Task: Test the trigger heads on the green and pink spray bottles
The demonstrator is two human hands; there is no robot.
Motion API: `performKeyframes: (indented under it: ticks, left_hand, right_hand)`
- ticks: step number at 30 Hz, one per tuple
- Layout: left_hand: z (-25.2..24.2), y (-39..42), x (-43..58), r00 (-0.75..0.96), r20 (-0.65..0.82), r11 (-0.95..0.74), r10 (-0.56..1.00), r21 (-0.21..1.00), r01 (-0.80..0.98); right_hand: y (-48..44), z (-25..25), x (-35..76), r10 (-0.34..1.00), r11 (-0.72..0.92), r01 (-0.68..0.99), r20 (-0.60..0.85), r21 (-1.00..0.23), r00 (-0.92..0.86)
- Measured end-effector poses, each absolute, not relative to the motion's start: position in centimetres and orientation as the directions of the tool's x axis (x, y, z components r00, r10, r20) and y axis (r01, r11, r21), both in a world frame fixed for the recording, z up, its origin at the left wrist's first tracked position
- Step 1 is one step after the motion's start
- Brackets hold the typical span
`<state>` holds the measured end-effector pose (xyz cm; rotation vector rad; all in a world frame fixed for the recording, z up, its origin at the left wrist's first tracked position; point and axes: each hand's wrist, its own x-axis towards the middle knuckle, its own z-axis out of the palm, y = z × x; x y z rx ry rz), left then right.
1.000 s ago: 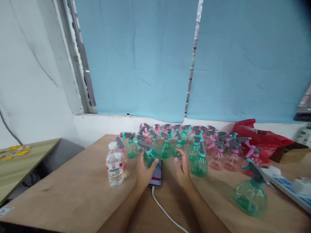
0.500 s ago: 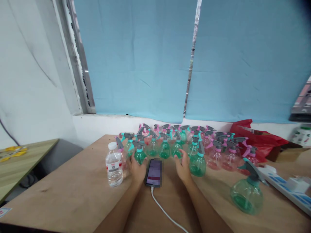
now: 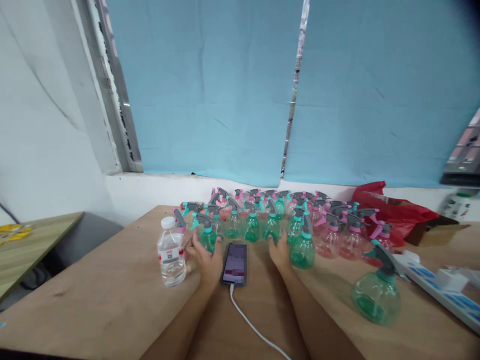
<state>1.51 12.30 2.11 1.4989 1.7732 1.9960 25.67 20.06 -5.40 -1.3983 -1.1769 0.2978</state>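
while a clear capped bottle (image 3: 171,257) stands leftmost on the counter (image 3: 101,295), the left hand (image 3: 207,260) curves its fingers around an upright green spray bottle (image 3: 208,239), grip unclear; past the phone (image 3: 232,265), the right hand (image 3: 280,252) holds its fingers parted, empty, near another green sprayer (image 3: 302,252).

The left hand (image 3: 205,261) is around a green spray bottle (image 3: 207,238). The right hand (image 3: 279,253) is near another green bottle (image 3: 302,251). A phone (image 3: 233,264) lies between the hands.

Green spray bottle (image 3: 208,241), upright, by left hand (image 3: 206,262)
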Motion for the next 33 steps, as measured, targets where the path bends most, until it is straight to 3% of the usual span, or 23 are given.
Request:
performKeyframes:
  ticks: [3,7,12,20,33]
  left_hand:
    - [2.0,11.6,2.1,-0.526,0.650,-0.426,0.549,0.759,0.493]
    - [2.1,10.9,2.8,-0.231,0.755,-0.587,0.614,0.632,0.507]
    - [2.7,10.5,3.2,0.059,0.660,-0.621,0.749,0.668,0.410]
    - [2.2,10.5,3.0,0.115,0.539,-0.539,0.835,0.756,0.371]
    - [1.8,11.2,3.1,0.098,0.544,-0.529,0.833,0.734,0.425]
  right_hand:
    - [20.4,-5.1,25.8,0.772,0.212,0.469,0.441,-0.857,0.457]
    - [21.1,-5.1,25.8,0.774,0.205,0.525,0.465,-0.826,0.429]
    - [22.5,-5.4,26.0,0.763,0.169,0.538,0.456,-0.826,0.459]
    - [23.4,-5.6,26.5,0.757,0.224,0.568,0.509,-0.792,0.410]
    - [18.8,-5.5,24.8,0.677,0.257,0.572,0.567,-0.779,0.468]
